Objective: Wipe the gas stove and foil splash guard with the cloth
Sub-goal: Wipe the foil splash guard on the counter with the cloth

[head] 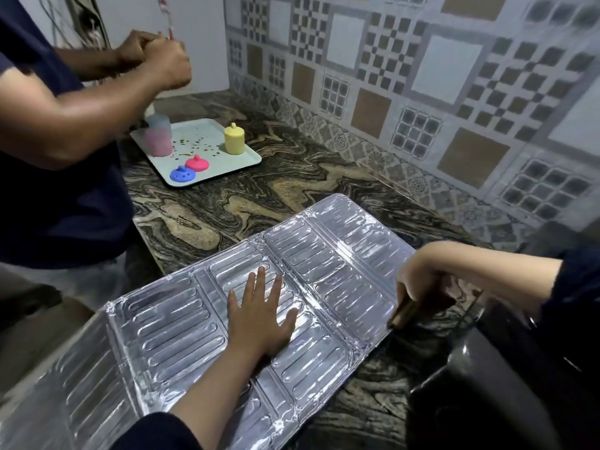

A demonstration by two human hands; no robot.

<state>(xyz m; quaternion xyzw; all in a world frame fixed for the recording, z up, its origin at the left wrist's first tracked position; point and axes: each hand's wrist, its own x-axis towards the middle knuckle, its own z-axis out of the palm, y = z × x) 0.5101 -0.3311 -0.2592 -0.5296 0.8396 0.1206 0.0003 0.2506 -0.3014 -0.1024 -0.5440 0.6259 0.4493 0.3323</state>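
Note:
The foil splash guard [181,323] lies flat across the marbled counter, its ribbed silver panels unfolded. My left hand [259,316] presses flat on its middle panel, fingers spread. At the guard's right edge my right hand [418,284] is closed around a dark brownish cloth [406,315], which touches the foil's edge and the counter. The black gas stove [487,384] fills the lower right corner, partly hidden by my right sleeve.
Another person stands at the left, both hands [156,58] busy above a pale tray [250,157] that carries a yellow container [234,139], a pink-and-blue cup, loose pink and blue lids and crumbs. A patterned tile wall [422,92] backs the counter [292,190].

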